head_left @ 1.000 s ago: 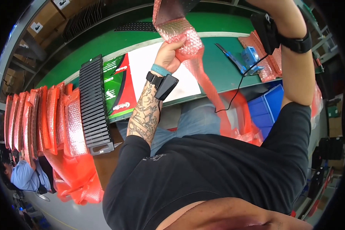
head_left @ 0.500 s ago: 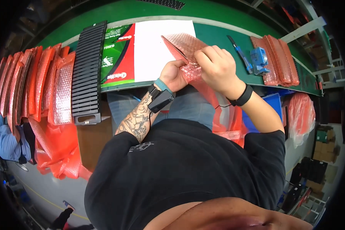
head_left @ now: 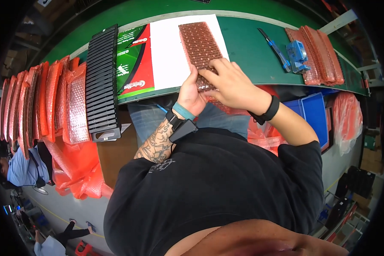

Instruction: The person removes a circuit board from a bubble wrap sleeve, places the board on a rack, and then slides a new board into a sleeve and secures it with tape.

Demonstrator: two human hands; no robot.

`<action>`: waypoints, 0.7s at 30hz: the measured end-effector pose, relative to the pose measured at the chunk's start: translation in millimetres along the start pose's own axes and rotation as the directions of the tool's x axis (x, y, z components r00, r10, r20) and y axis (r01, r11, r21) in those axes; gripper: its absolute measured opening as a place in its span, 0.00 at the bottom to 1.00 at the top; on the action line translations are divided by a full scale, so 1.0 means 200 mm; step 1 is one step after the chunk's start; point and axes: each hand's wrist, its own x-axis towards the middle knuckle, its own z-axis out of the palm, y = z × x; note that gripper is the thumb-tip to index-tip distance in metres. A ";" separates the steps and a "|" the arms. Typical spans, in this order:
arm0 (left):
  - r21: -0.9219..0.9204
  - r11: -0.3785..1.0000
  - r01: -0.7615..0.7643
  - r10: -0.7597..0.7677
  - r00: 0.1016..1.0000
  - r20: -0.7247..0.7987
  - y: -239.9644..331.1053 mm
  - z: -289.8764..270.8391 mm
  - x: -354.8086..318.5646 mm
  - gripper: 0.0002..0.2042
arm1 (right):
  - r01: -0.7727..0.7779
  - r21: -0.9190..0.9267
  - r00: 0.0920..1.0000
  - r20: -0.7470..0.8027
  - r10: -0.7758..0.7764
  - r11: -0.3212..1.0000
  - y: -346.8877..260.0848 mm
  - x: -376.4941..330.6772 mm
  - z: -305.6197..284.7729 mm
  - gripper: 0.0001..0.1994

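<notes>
A flat, dark, rectangular piece wrapped in red bubble wrap point(head_left: 199, 40) lies over the white sheet point(head_left: 166, 51) in front of me, its near end reaching toward the bench edge. My left hand point(head_left: 191, 96) grips that near end, thumb along its left side and the other fingers mostly hidden. From the right, my right hand point(head_left: 234, 83) presses curled fingers onto the same end of the package, partly covering it. Loose red bubble wrap point(head_left: 226, 106) hangs below my hands over my lap.
Left of the sheet are a printed green-and-red panel point(head_left: 134, 64), a black slatted rack point(head_left: 101, 85) and several upright wrapped packages point(head_left: 76, 104). At right lie a blue-handled knife point(head_left: 279, 55), a blue tape dispenser point(head_left: 297, 55) and wrapped packages point(head_left: 318, 55). A blue bin point(head_left: 315, 117) stands below. Another person point(head_left: 23, 168) is at far left.
The loose, raised bubble wrap now lies flat around the dark piece. My right hand has come down and slightly left onto the package's near end; the left keeps its hold.
</notes>
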 end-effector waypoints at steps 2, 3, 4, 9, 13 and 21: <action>0.086 0.996 -0.005 0.009 0.999 -0.043 -0.02 -0.01 0.00 0.29 | -0.093 0.123 0.990 -0.092 0.105 0.988 0.06 -0.03 0.02 0.22; 0.090 0.996 0.001 0.003 0.999 -0.048 -0.02 -0.01 -0.01 0.29 | -0.170 0.246 0.962 -0.169 0.215 0.954 0.10 -0.05 0.03 0.22; 0.081 0.997 -0.012 0.017 0.998 -0.059 -0.01 0.00 -0.01 0.28 | -0.230 0.370 0.916 -0.230 0.329 0.900 0.12 -0.06 0.06 0.23; 0.120 0.992 -0.042 0.058 0.990 -0.132 -0.06 0.00 0.01 0.27 | -0.498 0.783 0.746 0.169 0.644 0.371 0.16 -0.08 0.33 0.24; 0.107 0.993 -0.056 0.070 0.989 -0.131 -0.06 -0.01 0.03 0.25 | -0.524 0.750 0.729 0.148 0.668 0.405 0.13 -0.09 0.34 0.24; 0.348 0.931 -0.108 0.189 0.960 -0.207 -0.10 -0.01 0.03 0.19 | -0.469 0.744 0.753 0.055 0.655 0.476 0.14 -0.07 0.33 0.23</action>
